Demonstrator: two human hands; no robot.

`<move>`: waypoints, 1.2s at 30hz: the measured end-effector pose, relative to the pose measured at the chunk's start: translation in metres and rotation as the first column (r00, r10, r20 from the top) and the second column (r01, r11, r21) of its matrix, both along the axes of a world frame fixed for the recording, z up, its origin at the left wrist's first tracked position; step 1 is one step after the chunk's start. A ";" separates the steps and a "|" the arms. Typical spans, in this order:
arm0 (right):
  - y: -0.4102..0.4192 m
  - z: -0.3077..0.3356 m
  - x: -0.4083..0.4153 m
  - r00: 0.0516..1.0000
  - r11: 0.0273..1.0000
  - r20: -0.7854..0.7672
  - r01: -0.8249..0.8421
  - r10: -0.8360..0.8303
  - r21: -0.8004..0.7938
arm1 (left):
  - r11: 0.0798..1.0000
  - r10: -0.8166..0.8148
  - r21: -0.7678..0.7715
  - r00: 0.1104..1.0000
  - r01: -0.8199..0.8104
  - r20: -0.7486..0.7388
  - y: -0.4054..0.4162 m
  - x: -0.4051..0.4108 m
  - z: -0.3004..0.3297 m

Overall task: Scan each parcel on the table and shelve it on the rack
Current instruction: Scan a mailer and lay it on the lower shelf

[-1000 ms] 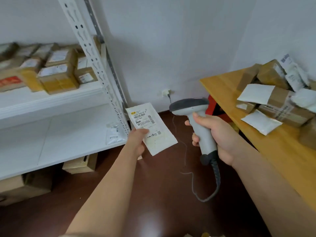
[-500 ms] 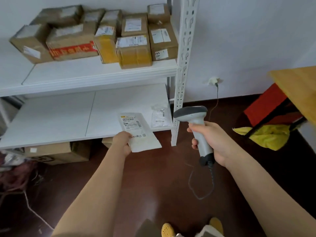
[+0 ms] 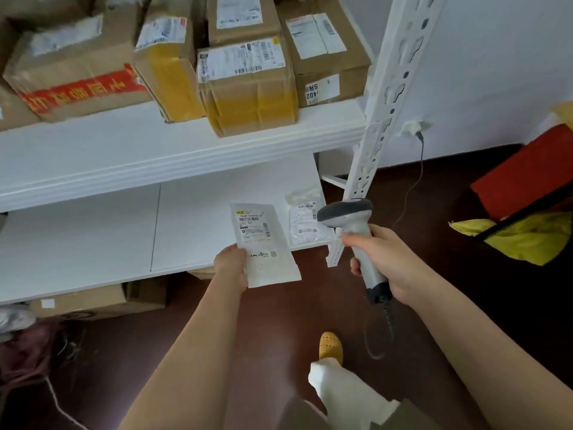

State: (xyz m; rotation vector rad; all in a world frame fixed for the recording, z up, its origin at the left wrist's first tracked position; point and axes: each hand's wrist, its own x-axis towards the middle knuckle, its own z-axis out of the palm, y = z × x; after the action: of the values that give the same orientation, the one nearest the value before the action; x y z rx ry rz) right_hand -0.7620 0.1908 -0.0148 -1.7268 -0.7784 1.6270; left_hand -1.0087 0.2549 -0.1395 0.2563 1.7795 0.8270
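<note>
A: What is held?
B: One mailer (image 3: pixel 263 243) is pinched by the left hand (image 3: pixel 231 266) over the lower shelf (image 3: pixel 93 237); one scanner (image 3: pixel 356 234) is gripped by the right hand (image 3: pixel 387 262).
A: Farther back?
B: One pouch (image 3: pixel 305 223) is seen there; six boxes (image 3: pixel 248 85) are counted above.

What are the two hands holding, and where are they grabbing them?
The left hand pinches a flat white labelled mailer envelope by its lower left edge. The right hand grips a grey-and-white barcode scanner round its handle.

2 bare forearms, no sleeves seen, left hand (image 3: pixel 231 268) and right hand (image 3: pixel 386 262) ungloved, 1 yellow perforated clog (image 3: pixel 331 347), white trouser leg (image 3: pixel 344 395) noted
</note>
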 end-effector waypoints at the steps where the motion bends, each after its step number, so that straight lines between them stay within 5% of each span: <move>1: 0.010 -0.006 -0.001 1.000 1.000 0.006 -0.004 0.003 0.004 | 1.000 0.004 -0.013 1.000 -0.004 0.005 0.011 -0.002 -0.008; 10: 0.066 -0.095 -0.018 0.994 1.000 0.112 -0.008 0.007 0.007 | 0.997 -0.019 -0.074 1.000 0.018 -0.006 0.088 -0.005 -0.109; 21: 0.101 -0.231 -0.015 0.978 0.997 0.208 0.016 -0.030 0.072 | 0.996 -0.048 0.080 0.996 0.042 0.075 0.181 0.016 -0.266; 23: 0.105 -0.238 -0.013 0.977 0.997 0.209 0.021 -0.037 0.077 | 0.998 -0.064 0.004 0.997 0.064 0.037 0.186 0.019 -0.267; 24: 0.106 -0.238 -0.013 0.977 0.997 0.210 0.027 -0.042 0.076 | 0.956 -0.292 -0.067 0.931 0.284 -0.218 0.180 0.019 -0.264; 25: 0.106 -0.237 -0.013 0.976 0.997 0.212 0.031 -0.047 0.075 | 0.836 -0.540 -0.153 0.737 0.528 -0.407 0.176 0.021 -0.256; 26: 0.106 -0.234 -0.013 0.976 0.997 0.214 0.032 -0.047 0.073 | 0.833 -0.544 -0.153 0.735 0.532 -0.403 0.177 0.019 -0.251; 27: 0.106 -0.229 -0.013 0.976 0.997 0.215 0.031 -0.045 0.070 | 0.938 -0.346 -0.096 0.917 0.333 -0.198 0.175 0.018 -0.247; 28: 0.104 -0.222 -0.013 0.976 0.998 0.214 0.028 -0.041 0.062 | 0.978 -0.195 -0.072 0.981 0.195 -0.003 0.176 0.018 -0.241; 36: 0.069 -0.112 -0.002 0.982 0.998 0.185 0.053 -0.049 -0.017 | 0.867 -0.463 -0.117 0.869 0.485 0.174 0.129 0.055 -0.124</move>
State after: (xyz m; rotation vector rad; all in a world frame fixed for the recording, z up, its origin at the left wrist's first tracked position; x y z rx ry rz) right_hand -0.7644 0.2598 -0.1272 -1.9174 -0.7986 1.4612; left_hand -0.9537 0.3839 -0.2637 0.4980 1.5430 0.3371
